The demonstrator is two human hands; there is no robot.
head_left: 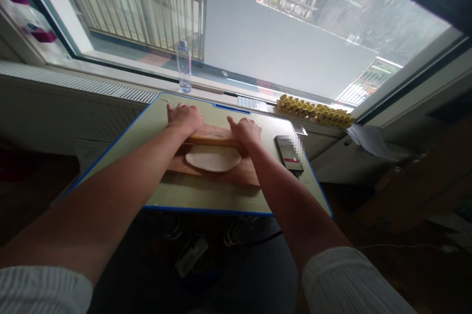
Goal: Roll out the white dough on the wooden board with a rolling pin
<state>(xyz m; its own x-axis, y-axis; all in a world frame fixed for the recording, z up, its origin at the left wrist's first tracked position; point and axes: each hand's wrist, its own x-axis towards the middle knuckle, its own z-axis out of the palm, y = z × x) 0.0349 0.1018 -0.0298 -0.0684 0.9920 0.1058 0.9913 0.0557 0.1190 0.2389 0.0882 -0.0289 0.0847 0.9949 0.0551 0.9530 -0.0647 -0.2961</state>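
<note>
A wooden rolling pin (pixel 214 141) lies across a flat sheet of pale dough (pixel 213 158), which rests on a reddish wooden board (pixel 206 174). My left hand (pixel 185 118) is closed round the pin's left end, and my right hand (pixel 246 132) grips its right end. Both thumbs point inward or forward, and the far fingers are partly hidden by the backs of the hands. The dough shows mostly on the near side of the pin; a thin edge appears beyond it.
The board stands on a small pale table (pixel 147 196) with a blue rim. A phone (pixel 289 153) lies right of my right hand. On the windowsill are a water bottle (pixel 183 68) and yellow egg cartons (pixel 315 111). A radiator (pixel 110 88) runs along the left wall.
</note>
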